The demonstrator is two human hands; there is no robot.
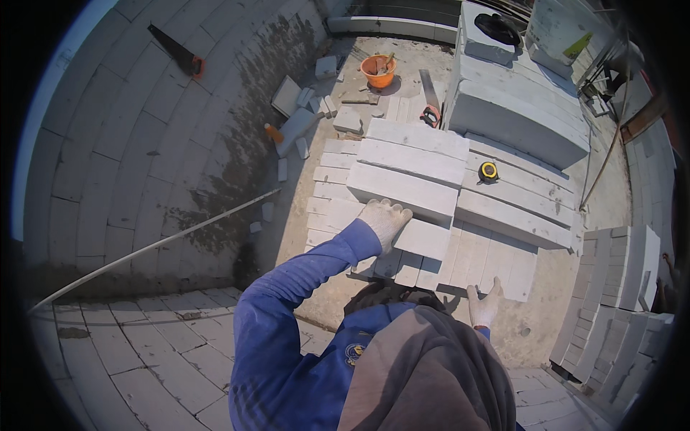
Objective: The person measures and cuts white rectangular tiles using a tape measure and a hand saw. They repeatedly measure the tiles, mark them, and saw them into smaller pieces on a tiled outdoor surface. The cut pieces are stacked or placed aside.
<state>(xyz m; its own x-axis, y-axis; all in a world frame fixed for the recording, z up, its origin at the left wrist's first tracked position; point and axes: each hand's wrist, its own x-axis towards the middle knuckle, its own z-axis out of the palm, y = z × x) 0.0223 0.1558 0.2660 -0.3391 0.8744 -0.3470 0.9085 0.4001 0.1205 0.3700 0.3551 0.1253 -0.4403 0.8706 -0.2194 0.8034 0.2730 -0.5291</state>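
Note:
My left hand [386, 219], in a whitish glove, has its fingers bent round the left end of a short white block [424, 239]. This block sits just in front of a long white block [402, 192], and its underside is hidden. Lower right, my right hand [485, 305], gloved too, has its thumb and fingers apart beside the near edge of the flat row of white blocks [496, 262]. Nothing shows in it. A yellow and black tape measure [488, 172] lies on the blocks farther right.
A handsaw [431, 108] and an orange bucket [379, 70] are beyond the blocks. Another saw [176, 52] hangs on the left wall. Big white blocks [517, 118] are stacked back right, more blocks [611, 287] at right. A long pale pole [154, 248] leans at left.

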